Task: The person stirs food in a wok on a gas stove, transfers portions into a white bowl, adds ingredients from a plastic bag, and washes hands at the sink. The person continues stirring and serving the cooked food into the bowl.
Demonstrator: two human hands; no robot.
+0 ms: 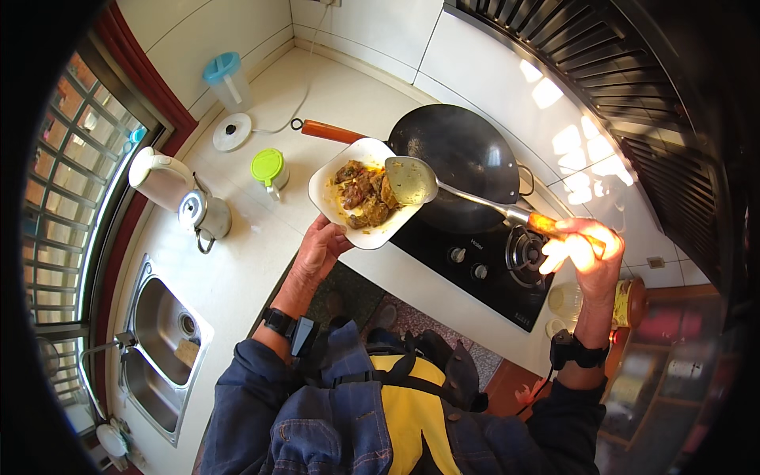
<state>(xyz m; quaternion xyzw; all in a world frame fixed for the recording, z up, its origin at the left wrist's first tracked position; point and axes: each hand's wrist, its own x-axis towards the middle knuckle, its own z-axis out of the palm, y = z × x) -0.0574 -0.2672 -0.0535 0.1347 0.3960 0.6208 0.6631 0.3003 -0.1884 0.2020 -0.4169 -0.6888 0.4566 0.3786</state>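
My left hand (pixel 318 250) grips the lower edge of a white, square-cornered dish (pixel 319 188), held up beside the wok. Browned chunks of meat (pixel 358 192) in yellowish sauce lie in the dish. My right hand (pixel 590 252), partly washed out by sunlight, is closed round the wooden handle of a metal wok spatula (pixel 412 180). The spatula's wet, sauce-smeared head overlaps the dish's right rim, next to the meat; whether it touches the rim I cannot tell. Behind the dish stands a black wok (pixel 455 142) with a thin sheen on its inside.
The wok sits on a black gas hob (pixel 475 261), its wooden handle (pixel 328 131) pointing left. A green-lidded jar (pixel 269 169), white lid (pixel 232 132), blue-lidded pitcher (pixel 229 83), metal pot (pixel 204 215) and kettle (pixel 161 178) stand on the left counter. Nearer is a double sink (pixel 162 340); a range hood (pixel 602 71) hangs at right.
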